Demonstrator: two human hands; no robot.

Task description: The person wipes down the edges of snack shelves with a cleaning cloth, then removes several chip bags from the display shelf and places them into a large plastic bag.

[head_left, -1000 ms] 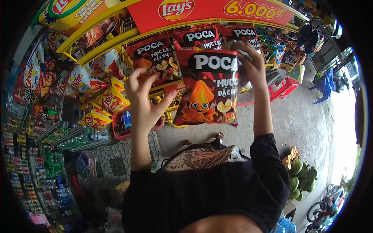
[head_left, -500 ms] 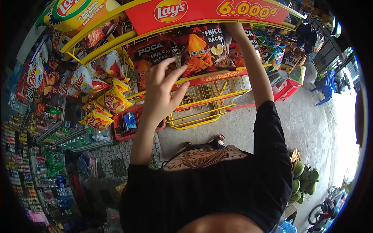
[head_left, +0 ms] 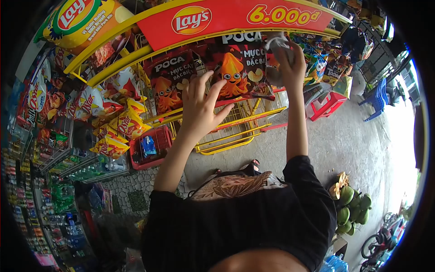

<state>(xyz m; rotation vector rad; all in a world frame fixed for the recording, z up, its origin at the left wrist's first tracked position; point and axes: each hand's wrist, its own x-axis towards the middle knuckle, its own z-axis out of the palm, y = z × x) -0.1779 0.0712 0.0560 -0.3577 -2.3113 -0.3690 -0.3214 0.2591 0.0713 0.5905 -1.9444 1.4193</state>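
Note:
My left hand [head_left: 200,106] is open, its fingers spread in front of the Poca chip bags, holding nothing. Just behind its fingertips stands a dark red Poca bag [head_left: 233,68] with an orange squid printed on it. Another Poca bag [head_left: 166,86] leans in the rack to the left of that hand. My right hand [head_left: 293,65] is closed on a crumpled grey-white plastic piece [head_left: 277,44], at the right end of the Poca row. What exactly this piece is, I cannot make out. The yellow wire rack [head_left: 231,129] holds the bags.
A red Lay's price sign [head_left: 231,20] crosses above the hands. Yellow O'Star bags [head_left: 129,124] hang at the left, over a red basket [head_left: 136,158]. Green coconuts [head_left: 351,208] lie on the floor at the right, with a blue chair [head_left: 378,99] farther back.
My right hand has come down and toward me from behind the sign, now with the grey-white piece in it. My left hand has shifted slightly right and down, still spread.

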